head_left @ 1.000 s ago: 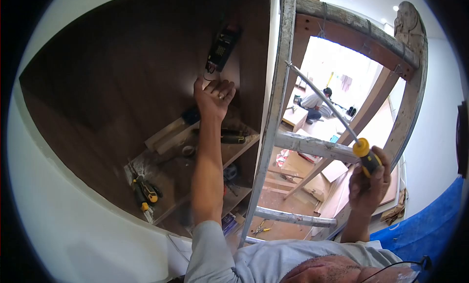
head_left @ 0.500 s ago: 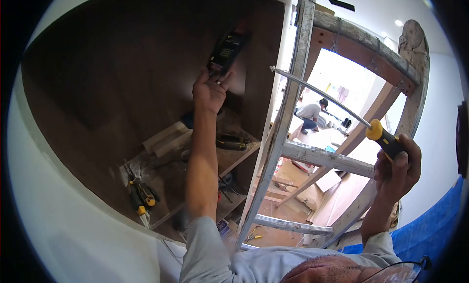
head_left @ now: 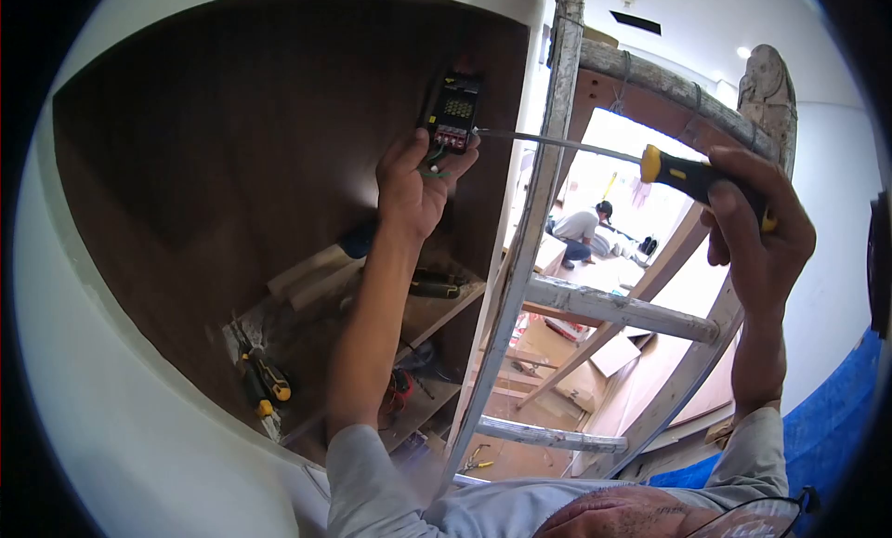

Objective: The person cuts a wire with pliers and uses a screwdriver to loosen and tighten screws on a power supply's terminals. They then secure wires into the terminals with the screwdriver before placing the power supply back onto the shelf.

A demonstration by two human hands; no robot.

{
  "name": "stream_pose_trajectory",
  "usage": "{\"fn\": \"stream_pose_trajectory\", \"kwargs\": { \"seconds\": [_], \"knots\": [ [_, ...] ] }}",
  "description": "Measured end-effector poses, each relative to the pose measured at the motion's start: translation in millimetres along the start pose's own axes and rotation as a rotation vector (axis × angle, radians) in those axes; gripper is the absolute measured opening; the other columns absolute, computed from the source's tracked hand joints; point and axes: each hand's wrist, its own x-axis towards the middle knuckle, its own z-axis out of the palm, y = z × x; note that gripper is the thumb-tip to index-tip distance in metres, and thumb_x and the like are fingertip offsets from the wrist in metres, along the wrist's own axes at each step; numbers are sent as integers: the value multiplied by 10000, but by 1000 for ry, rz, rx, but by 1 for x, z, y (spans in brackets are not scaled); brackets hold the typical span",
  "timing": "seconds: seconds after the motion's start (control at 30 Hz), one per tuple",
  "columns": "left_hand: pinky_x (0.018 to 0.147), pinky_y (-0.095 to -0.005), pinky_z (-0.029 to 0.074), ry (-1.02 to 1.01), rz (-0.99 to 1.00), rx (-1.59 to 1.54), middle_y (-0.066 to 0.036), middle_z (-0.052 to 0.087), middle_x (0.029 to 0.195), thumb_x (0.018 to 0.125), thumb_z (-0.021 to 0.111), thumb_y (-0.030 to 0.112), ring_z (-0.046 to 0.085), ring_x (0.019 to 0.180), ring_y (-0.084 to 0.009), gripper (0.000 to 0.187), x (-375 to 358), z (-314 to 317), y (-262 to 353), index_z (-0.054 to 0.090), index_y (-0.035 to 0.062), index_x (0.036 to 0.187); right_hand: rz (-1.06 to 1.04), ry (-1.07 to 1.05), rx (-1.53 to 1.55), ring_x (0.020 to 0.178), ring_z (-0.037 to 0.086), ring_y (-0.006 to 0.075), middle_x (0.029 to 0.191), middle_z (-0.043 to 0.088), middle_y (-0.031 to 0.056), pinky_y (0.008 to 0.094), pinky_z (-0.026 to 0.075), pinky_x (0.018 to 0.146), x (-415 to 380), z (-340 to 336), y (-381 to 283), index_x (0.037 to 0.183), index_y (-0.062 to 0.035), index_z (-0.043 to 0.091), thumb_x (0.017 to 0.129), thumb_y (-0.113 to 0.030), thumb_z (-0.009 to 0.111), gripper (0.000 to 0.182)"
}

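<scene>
My left hand (head_left: 413,187) is raised inside the dark cabinet, its fingers closed around the lower end of a black power supply (head_left: 457,109). Screw terminals line the end of that unit near my fingers, and a short green wire (head_left: 435,163) hangs beside them. In my right hand (head_left: 764,224) is a long screwdriver (head_left: 683,174) with a black and yellow handle, held almost level. Its thin shaft crosses in front of the ladder, and the tip is right at the terminal end of the power supply.
A worn wooden ladder (head_left: 623,308) stands at the right of the cabinet (head_left: 232,120). Pliers (head_left: 269,375) and other tools lie on the shelf below my left arm. Beyond the ladder, a person (head_left: 578,231) crouches among boards. Blue sheeting (head_left: 827,408) hangs at the right.
The screwdriver has swung from slanting to nearly level, its tip moving left to the power supply's terminals. My right hand rose; the power supply now shows its terminal end more clearly.
</scene>
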Motion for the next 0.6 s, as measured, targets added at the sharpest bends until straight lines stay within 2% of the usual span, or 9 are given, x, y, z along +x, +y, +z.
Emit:
{"fn": "stream_pose_trajectory", "kwargs": {
  "seconds": [0.13, 0.23, 0.33, 0.4, 0.53, 0.6],
  "knots": [
    [971, -541, 581, 58, 14, 11, -300, 666, 1094, 1047, 485, 105, 706, 1020, -417, 222, -4, 9, 2, 523, -91, 1142, 6, -114, -36, 576, 604, 31, 772, 688, 17, 184, 453, 473, 29, 7, -6, 1118, -68, 743, 917, -169, 770, 227],
    [1038, -552, 550, 58, 35, 27, -305, 653, 1143, 1029, 548, 135, 668, 1102, -469, 307, -5, 13, 4, 534, -132, 1179, -53, -199, -72, 548, 597, 42, 753, 679, 25, 188, 445, 463, 47, 12, -2, 1115, -85, 744, 935, -234, 757, 235],
    [1008, -533, 572, 79, 45, 34, -307, 651, 1146, 1044, 519, 137, 681, 1079, -454, 325, -5, 17, 3, 518, -148, 1201, -29, -237, -139, 514, 582, 53, 758, 682, 38, 196, 439, 448, 58, 17, -5, 1115, -98, 745, 949, -305, 739, 266],
    [842, -507, 647, 115, 34, 22, -275, 662, 1049, 1052, 479, 93, 726, 923, -411, 196, -2, 16, 1, 504, -80, 1141, -60, -246, -139, 505, 578, 56, 769, 689, 42, 199, 441, 443, 66, 19, -2, 1116, -103, 746, 950, -320, 735, 273],
    [822, -504, 655, 104, 39, 8, -266, 659, 1043, 1053, 488, 102, 728, 910, -406, 199, -2, 16, 0, 497, -77, 1141, -56, -295, -136, 511, 587, 52, 812, 709, 61, 203, 446, 440, 78, 17, -4, 1140, -116, 741, 946, -337, 739, 294],
    [816, -508, 657, 134, 39, 19, -260, 657, 1041, 1048, 514, 104, 729, 907, -399, 203, -2, 17, 0, 484, -69, 1151, -75, -314, -178, 488, 589, 65, 775, 696, 67, 200, 454, 430, 85, 16, -1, 1157, -95, 719, 966, -347, 709, 316]
  ]
}}
